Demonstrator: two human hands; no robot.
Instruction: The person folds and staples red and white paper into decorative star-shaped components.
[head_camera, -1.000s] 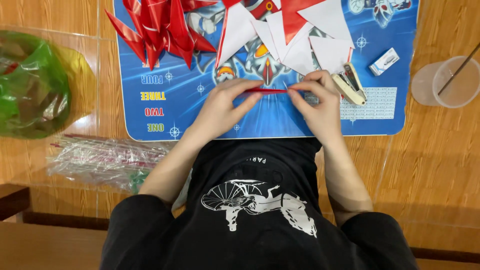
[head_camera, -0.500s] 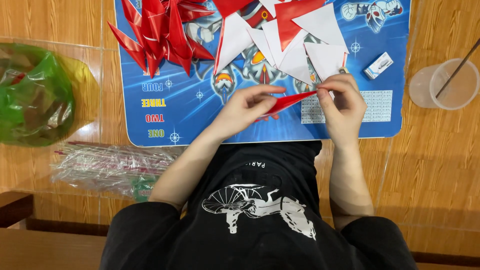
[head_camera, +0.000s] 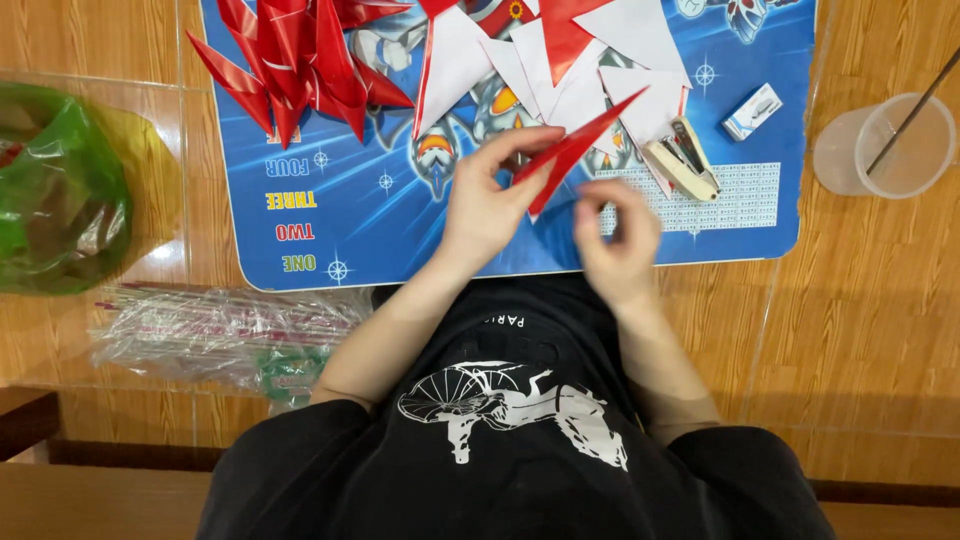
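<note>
My left hand (head_camera: 487, 203) pinches a long, narrow folded red paper piece (head_camera: 577, 150) that points up and to the right over the blue printed mat (head_camera: 380, 215). Just below the paper's lower end, my right hand (head_camera: 620, 238) has its fingers apart and holds nothing. A pile of folded red paper pieces (head_camera: 300, 60) lies at the mat's far left. Red-and-white paper triangles (head_camera: 590, 60) are spread at the far middle. A beige stapler (head_camera: 685, 160) lies on the mat to the right of the held piece.
A small white box (head_camera: 752, 110) sits on the mat's right part. A clear plastic cup (head_camera: 885, 148) with a thin stick stands on the wooden table at the right. At left are a green plastic bag (head_camera: 60, 195) and a clear packet of thin sticks (head_camera: 215, 330).
The red piece was held level between both hands; now my left hand alone holds it, tilted up to the right. My right hand has let go and dropped lower.
</note>
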